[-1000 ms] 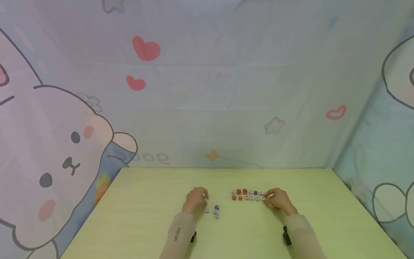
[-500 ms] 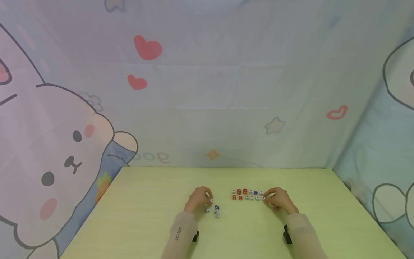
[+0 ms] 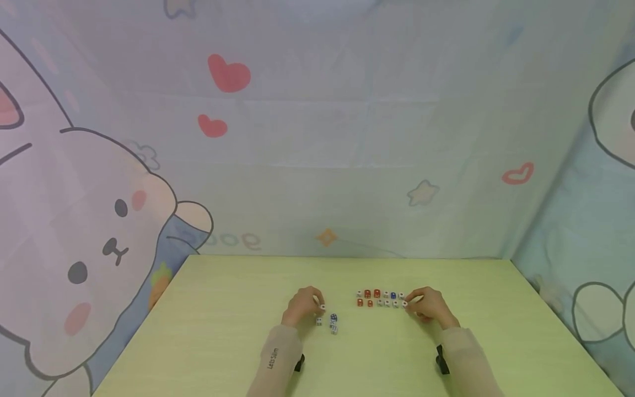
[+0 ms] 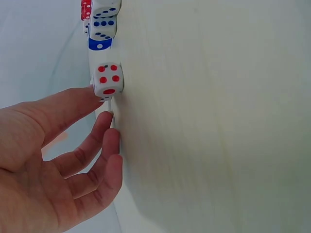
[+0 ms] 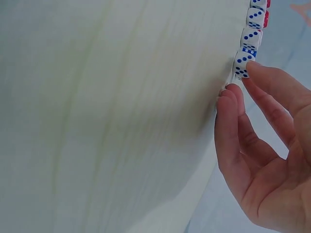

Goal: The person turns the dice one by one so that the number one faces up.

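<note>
My left hand pinches a small white die between thumb and fingertips, low over the table. In the left wrist view a nearer white die with red dots mostly hides the held one. Just right of that hand stand a blue die and white dice close together. My right hand has thumb and index finger at the right end of a double row, pinching its end white die. The front row's left end has red dice; the back row mixes white, red and blue.
The dice rest on a pale yellow-green table. A cloth backdrop with cartoon prints hangs behind its far edge. Black straps show at both wrists, under beige sleeves.
My left hand has shifted slightly right with the die in its fingertips, then stopped beside the loose dice. My right hand stays at the row's end, and the rows look unchanged.
</note>
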Tool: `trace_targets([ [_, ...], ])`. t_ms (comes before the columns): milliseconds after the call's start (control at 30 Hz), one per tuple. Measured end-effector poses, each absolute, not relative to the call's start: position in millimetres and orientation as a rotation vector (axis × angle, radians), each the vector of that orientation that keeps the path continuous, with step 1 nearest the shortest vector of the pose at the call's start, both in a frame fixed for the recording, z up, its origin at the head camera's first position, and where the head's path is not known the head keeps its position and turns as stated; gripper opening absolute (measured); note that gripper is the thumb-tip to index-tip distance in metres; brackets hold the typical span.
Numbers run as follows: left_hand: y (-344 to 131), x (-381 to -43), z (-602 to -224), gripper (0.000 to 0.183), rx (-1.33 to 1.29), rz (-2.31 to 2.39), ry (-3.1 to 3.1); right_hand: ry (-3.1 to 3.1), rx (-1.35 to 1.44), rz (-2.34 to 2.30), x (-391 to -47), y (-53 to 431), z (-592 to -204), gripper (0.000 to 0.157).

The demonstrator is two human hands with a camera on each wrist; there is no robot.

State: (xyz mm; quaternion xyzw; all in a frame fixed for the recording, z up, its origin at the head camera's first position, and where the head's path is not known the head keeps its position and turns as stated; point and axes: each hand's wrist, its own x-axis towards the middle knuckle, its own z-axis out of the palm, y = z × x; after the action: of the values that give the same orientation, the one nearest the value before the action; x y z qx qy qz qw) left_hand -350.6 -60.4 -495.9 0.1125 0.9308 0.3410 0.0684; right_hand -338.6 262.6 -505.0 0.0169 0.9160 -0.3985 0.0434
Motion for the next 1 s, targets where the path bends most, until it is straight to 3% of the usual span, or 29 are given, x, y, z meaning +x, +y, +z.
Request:
trace_targets([
  [600, -59, -354, -495, 0.014, 0.341, 1.03, 2.814, 2.819, 0.033, -1.204, -338, 264, -506, 0.016],
  [1000, -21, -373, -486, 0.01, 0.444, 1.105, 2.793, 2.793, 0.054, -1.22, -338, 264, -505, 0.016],
])
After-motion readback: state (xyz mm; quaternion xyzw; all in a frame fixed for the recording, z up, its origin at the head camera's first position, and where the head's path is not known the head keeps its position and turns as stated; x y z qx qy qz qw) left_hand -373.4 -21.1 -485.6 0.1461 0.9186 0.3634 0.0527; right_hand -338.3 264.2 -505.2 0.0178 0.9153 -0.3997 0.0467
